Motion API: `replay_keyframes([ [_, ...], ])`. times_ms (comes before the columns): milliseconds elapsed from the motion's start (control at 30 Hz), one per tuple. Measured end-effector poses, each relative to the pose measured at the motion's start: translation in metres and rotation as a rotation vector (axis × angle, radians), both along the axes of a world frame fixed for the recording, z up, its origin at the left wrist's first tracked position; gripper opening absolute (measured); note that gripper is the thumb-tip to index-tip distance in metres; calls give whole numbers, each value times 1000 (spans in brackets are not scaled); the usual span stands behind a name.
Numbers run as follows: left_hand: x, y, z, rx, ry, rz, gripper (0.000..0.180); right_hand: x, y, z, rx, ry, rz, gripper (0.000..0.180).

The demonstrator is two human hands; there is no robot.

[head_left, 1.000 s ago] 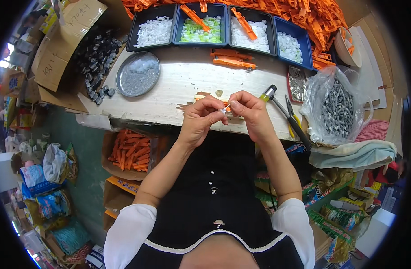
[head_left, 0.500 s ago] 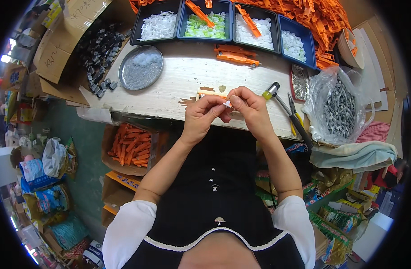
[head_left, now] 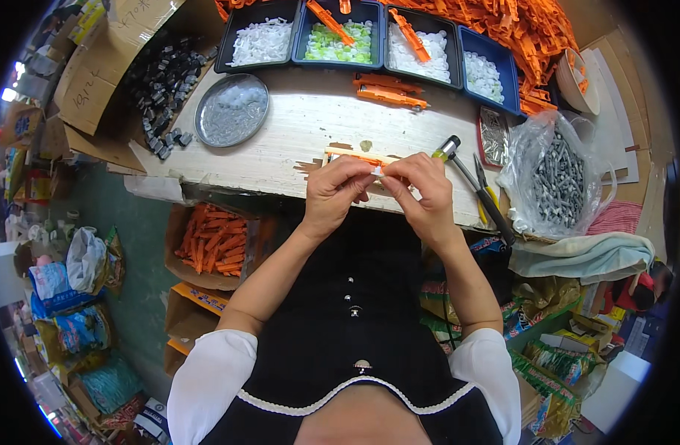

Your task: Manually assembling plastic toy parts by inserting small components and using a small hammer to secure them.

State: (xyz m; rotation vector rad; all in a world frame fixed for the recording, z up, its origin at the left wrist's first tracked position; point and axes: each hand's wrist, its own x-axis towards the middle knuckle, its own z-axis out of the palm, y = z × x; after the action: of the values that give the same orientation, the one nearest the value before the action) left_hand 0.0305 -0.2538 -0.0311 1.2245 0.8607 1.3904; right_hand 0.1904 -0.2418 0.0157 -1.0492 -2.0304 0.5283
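My left hand [head_left: 338,194] and my right hand [head_left: 420,194] meet at the front edge of a worn white workbench [head_left: 303,133]. Their fingertips pinch a small white plastic piece [head_left: 379,171] between them. Just behind the fingers an orange plastic part lies on a pale wooden strip [head_left: 351,155]. Two more orange parts [head_left: 388,89] lie farther back on the bench. Both forearms come up from the lower edge over a black garment with white sleeves.
Dark trays of white pieces [head_left: 262,41], green pieces [head_left: 338,43] and more white pieces [head_left: 482,70] line the back. A round metal dish [head_left: 231,110], black parts in a cardboard box [head_left: 162,74], a screwdriver [head_left: 473,185], a bag of screws [head_left: 559,178], a box of orange parts [head_left: 215,241] below.
Both hands stay together at the bench edge, with only small finger movements on the white piece. The view has shifted slightly.
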Motion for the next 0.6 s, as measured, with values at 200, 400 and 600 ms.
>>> replay_keyframes([
  [200, -6, 15, 0, 182, 314, 79, 14, 3, 9, -4, 220, -101, -17, 13],
  [400, -21, 27, -16, 356, 791, 195, 14, 12, 20, -32, 203, -395, 18, 9],
  [600, -17, 30, -31, 336, 841, 163, 9, 2, 31, -36, 228, -506, 67, 8],
])
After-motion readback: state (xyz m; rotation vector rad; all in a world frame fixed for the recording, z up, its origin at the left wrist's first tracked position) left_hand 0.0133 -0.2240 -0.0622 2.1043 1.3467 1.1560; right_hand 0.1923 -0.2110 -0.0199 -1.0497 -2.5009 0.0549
